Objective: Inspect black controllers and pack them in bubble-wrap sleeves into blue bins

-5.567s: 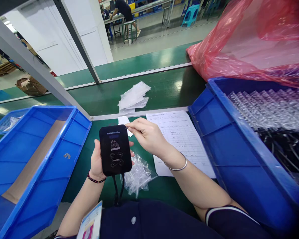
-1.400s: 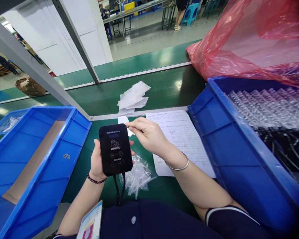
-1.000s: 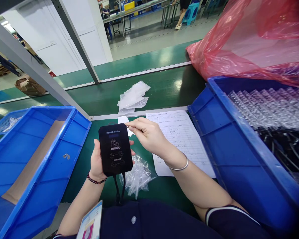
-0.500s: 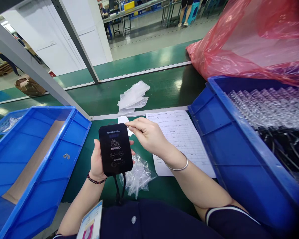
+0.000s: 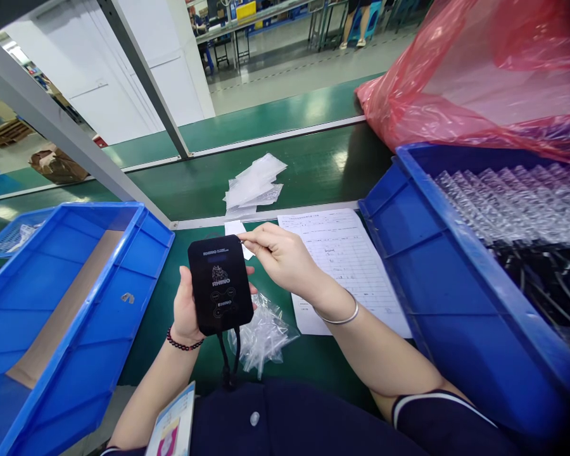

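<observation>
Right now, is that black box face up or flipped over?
Face up: the black box is in the left hand, its printed logos readable from above. Whether it's powered, I cannot tell.

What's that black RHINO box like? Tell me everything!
The black RHINO box looks like smooth plastic, flat with rounded corners. Its face shows pale RHINO lettering, a line drawing and button outlines. Two black cables leave its lower edge. The left hand holds it, slightly tilted, above the green table; the right hand is pinched near its upper-right corner.
</observation>
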Tool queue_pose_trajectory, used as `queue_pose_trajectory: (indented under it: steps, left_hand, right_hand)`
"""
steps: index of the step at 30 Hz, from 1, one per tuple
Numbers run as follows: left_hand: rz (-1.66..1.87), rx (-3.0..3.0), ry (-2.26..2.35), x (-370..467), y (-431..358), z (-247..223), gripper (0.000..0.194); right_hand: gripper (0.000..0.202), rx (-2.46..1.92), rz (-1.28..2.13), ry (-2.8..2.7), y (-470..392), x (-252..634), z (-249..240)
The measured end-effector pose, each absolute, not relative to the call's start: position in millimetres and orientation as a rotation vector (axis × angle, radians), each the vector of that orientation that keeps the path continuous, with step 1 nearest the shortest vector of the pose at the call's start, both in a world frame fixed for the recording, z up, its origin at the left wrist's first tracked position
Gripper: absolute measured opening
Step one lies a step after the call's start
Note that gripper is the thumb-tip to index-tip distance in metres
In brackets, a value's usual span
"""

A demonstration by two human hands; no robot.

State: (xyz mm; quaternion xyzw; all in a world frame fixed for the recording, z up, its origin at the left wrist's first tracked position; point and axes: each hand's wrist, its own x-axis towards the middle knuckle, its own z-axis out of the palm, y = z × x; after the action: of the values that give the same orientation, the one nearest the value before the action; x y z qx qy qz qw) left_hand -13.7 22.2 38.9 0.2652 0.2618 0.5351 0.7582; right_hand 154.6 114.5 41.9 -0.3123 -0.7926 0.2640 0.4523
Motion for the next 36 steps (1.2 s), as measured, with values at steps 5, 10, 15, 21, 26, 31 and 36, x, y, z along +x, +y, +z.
queue_pose_trajectory:
  steps: [5,10,15,21,26,31,36]
  left_hand:
    - [1.142,0.565,0.52,-15.5,22.4,40.0,0.074]
    - [1.143,0.572,0.519,-14.2,22.9,41.2,0.075]
    - [1.139,0.576,0.519,-14.0,22.2,41.0,0.074]
    - [1.14,0.578,0.55,-15.3,21.6,39.8,0.074]
    - [1.149,0.563,0.572,-14.9,20.4,40.5,0.075]
    - [1.148,0.556,0.588,-13.9,20.8,40.9,0.077]
    - [1.15,0.565,0.61,-12.3,20.8,42.2,0.076]
  right_hand:
    - [0.023,-0.763,0.68,-1.959,116.4,155.7,42.7]
    - [0.023,-0.782,0.619,-1.97,113.6,155.4,42.5]
    - [0.023,-0.795,0.55,-1.964,112.4,153.7,41.8]
    - [0.023,-0.791,0.566,-1.97,111.8,154.2,42.6]
    - [0.023,-0.754,0.696,-1.967,114.9,156.3,43.2]
    - [0.023,-0.764,0.689,-1.969,116.5,157.2,43.9]
    - [0.022,-0.815,0.63,-1.992,113.9,156.4,45.3]
